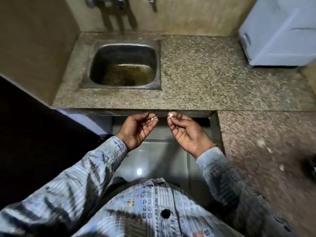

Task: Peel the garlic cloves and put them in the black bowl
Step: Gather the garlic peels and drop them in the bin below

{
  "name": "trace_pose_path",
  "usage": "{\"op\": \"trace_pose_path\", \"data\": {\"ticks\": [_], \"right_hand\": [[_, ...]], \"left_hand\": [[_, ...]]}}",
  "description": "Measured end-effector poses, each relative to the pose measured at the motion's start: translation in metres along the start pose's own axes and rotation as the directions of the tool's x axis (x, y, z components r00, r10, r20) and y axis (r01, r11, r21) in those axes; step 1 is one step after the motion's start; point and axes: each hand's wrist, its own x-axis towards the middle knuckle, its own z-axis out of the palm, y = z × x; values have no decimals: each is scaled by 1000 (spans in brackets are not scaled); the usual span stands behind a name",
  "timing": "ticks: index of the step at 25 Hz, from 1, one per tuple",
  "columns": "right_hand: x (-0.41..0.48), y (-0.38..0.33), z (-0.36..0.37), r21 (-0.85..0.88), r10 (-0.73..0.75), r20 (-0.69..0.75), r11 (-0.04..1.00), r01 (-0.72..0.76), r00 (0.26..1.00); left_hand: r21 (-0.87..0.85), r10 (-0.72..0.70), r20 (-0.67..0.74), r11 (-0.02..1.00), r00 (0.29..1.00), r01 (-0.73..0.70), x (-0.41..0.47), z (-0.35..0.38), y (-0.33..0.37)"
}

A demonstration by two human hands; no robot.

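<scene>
My right hand (185, 134) pinches a small white garlic clove (171, 115) at its fingertips, just below the counter's front edge. My left hand (138, 130) is palm up with its fingers loosely curled, and thin bits of garlic peel (152, 119) lie pinched at its fingertips. The two hands are a short gap apart. A dark round shape (310, 168) at the right edge of the counter may be the black bowl; only a blurred part shows. A few pale garlic pieces (261, 143) lie on the right counter.
A steel sink (124, 43) with murky water sits in the speckled granite counter (205, 74). Taps (106, 2) hang on the back wall. A white appliance (277, 31) stands at the far right. A dark panel (34, 134) is at the left.
</scene>
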Motion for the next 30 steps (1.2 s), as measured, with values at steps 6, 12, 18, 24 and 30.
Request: {"op": "trace_pose_path", "data": {"ticks": [6, 12, 18, 24, 30], "right_hand": [[74, 108, 112, -169, 225, 59, 963, -212, 973], [146, 209, 175, -294, 429, 57, 870, -396, 901], [253, 302, 155, -472, 560, -29, 723, -505, 828], [414, 414, 34, -656, 593, -200, 510, -556, 780], [531, 524, -97, -872, 546, -254, 227, -433, 798]], "left_hand": [[-169, 119, -133, 976, 984, -141, -30, -124, 103], [-282, 126, -269, 938, 955, -203, -29, -229, 164], [-405, 64, -419, 880, 906, -249, 33, -327, 166], [-416, -15, -540, 874, 841, -251, 179, -456, 99], [-388, -89, -626, 897, 775, -211, 327, -570, 29]]}}
